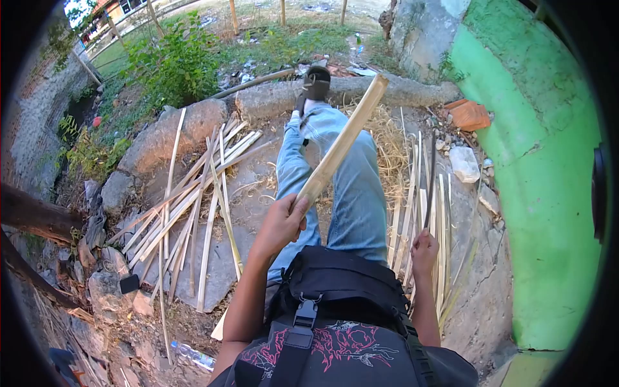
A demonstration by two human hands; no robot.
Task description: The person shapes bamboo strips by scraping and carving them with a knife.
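Note:
A long, flat pale bamboo piece (345, 138) slants up and to the right across my outstretched legs. My left hand (281, 226) is closed round its lower end, the thumb on top. On the right, my right hand (424, 253) is closed round the lower end of a thin dark blade-like tool (431, 180), which points upward and stands apart from the bamboo. Split bamboo strips (171, 219) lie in a loose pile left of my legs. More strips (442, 238) lie near my right hand. Curly shavings (393, 148) lie beyond my right knee.
Low stone edging (174, 132) runs past my feet. A green wall (535, 174) rises at the right, with an orange brick (469, 115) and a pale stone (464, 164) near it. A dark phone-like object (129, 284) and a plastic bottle (193, 355) lie at the left.

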